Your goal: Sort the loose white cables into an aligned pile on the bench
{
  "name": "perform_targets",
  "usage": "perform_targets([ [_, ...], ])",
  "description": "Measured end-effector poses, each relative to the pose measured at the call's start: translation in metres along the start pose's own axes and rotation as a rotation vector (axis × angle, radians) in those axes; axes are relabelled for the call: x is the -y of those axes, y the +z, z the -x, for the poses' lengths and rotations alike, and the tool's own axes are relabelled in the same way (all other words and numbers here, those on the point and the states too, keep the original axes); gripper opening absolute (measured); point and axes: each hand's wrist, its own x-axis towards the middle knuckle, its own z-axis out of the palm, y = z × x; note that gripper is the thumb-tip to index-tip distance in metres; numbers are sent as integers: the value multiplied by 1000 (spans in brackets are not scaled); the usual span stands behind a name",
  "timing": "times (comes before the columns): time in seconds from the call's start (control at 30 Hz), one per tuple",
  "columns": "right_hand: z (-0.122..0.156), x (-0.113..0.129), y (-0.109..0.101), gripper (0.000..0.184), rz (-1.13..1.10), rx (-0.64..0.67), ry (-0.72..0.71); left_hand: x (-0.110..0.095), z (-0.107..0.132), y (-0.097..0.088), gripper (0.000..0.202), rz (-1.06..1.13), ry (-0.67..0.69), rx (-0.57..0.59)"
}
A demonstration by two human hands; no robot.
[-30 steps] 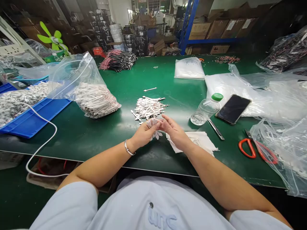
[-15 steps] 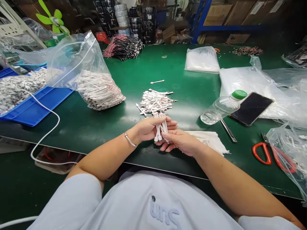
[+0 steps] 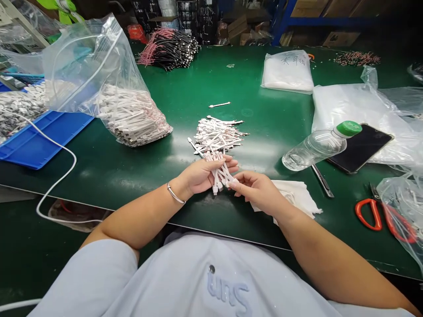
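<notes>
My left hand (image 3: pixel 200 176) cradles a small bundle of short white cables (image 3: pixel 219 174) against its palm and fingers. My right hand (image 3: pixel 257 191) reaches in from the other side, its fingertips pinching the bundle's near end. Just beyond both hands, a loose pile of similar white cables (image 3: pixel 216 138) lies on the green bench mat (image 3: pixel 257 149). One single cable (image 3: pixel 220 105) lies apart, farther back. To the left sits a clear zip bag packed with white cables (image 3: pixel 132 119). A crumpled white cloth (image 3: pixel 297 198) lies beside my right hand.
Right of my hands are a water bottle (image 3: pixel 313 147), a black phone (image 3: pixel 360 147), metal tweezers (image 3: pixel 322 181) and red-handled scissors (image 3: pixel 368 214). A blue tray (image 3: pixel 39 143) holds metal parts at left. Black-and-pink wire bundles (image 3: pixel 168 49) lie at the far edge.
My hands have closed around the cable bundle since the earliest frame, and my right hand has now eased slightly rightward. The bench appears lower in view because the camera tilted.
</notes>
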Motion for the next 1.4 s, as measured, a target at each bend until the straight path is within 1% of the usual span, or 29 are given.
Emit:
perform_targets([
  [0.1, 0, 6, -6, 48, -28, 35, 73, -3, 2, 1, 15, 1, -30, -31],
  [0.27, -2, 7, -10, 57, -74, -4, 119, -4, 4, 4, 17, -8, -41, -47],
  [0.33, -2, 5, -11, 56, -81, 24, 138, -4, 4, 5, 18, -4, -36, -53],
  [0.43, 0, 5, -11, 50, -52, 100, 158, -5, 4, 5, 19, 9, -22, -54],
  [0.5, 0, 5, -11, 47, -65, 64, 117, -6, 4, 6, 19, 16, -23, -42],
  [0.57, 0, 5, -10, 47, -105, -32, 61, -7, 3, 6, 19, 23, -25, -27],
  [0.63, -1, 4, -8, 48, -157, -102, 54, -7, 4, 7, 20, 24, -21, -22],
  [0.67, -1, 4, -7, 49, -188, -98, 73, -8, 4, 8, 20, 27, -16, -23],
  [0.7, -2, 4, -5, 49, -224, -65, 102, -8, 4, 8, 20, 31, -8, -25],
  [0.8, -2, 3, -1, 47, -320, 112, 197, -7, 5, 9, 19, 52, 21, -21],
  [0.83, -2, 3, 0, 46, -341, 141, 210, -7, 5, 9, 18, 58, 27, -19],
  [0.87, -2, 3, 1, 44, -356, 141, 211, -6, 5, 9, 18, 63, 29, -19],
  [0.93, -2, 3, 0, 41, -370, 85, 186, -6, 4, 8, 19, 70, 23, -25],
  [1.03, -3, 4, -1, 38, -378, -38, 141, -5, 4, 8, 20, 82, 14, -33],
  [1.07, -3, 4, 0, 38, -389, -51, 143, -5, 4, 8, 21, 86, 15, -34],
  [1.1, -3, 3, 0, 38, -405, -37, 157, -5, 4, 9, 21, 89, 17, -36],
  [1.2, -2, 2, 3, 38, -453, 69, 203, -5, 5, 10, 24, 103, 19, -42],
  [1.23, -2, 1, 4, 38, -460, 84, 199, -5, 5, 10, 25, 107, 20, -41],
  [1.27, -3, 1, 5, 37, -463, 70, 184, -5, 5, 10, 26, 111, 23, -37],
  [1.33, -3, 0, 6, 37, -482, -30, 146, -4, 5, 9, 27, 116, 39, -23],
  [1.4, -4, 1, 7, 40, -534, -121, 147, -4, 4, 9, 27, 121, 57, -14],
])
